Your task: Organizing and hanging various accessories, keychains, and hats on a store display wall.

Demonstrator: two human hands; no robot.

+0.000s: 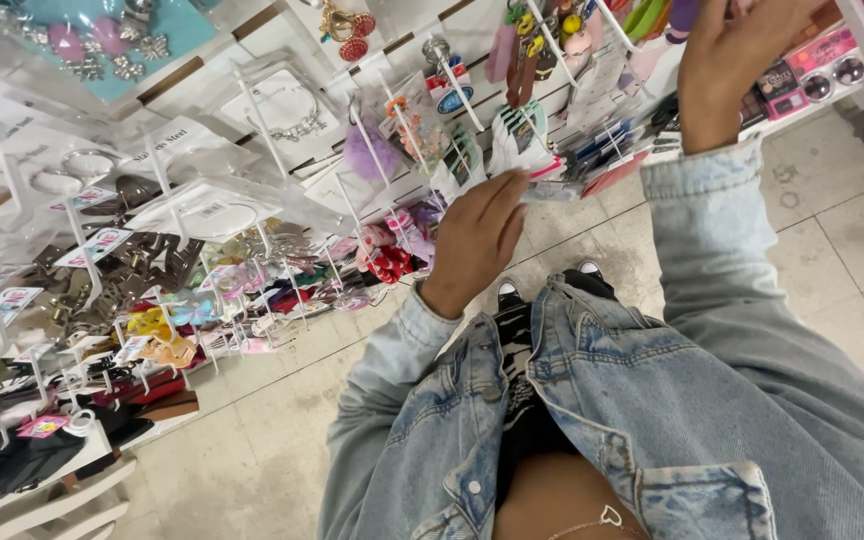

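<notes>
I stand at a wall display of hanging accessories. My left hand (477, 240) reaches forward with its fingers stretched out, and the fingertips touch a carded packet with a pink edge (537, 165) hanging on a white hook. My right hand (727, 75) is raised higher at the upper right, back toward me, among hanging keyrings and small packets (552, 40). Its fingertips run past the top edge, so what they hold is hidden. Both arms wear pale denim jacket sleeves (712, 250).
White hooks carry hair clips (162, 335), bracelets on clear cards (287, 115), a purple pompom (367, 155) and red bows (387, 262). Dark items lie on a low white shelf (42, 500) at bottom left. Beige floor tiles (832, 240) and my black-and-white shoes (509, 293) show below.
</notes>
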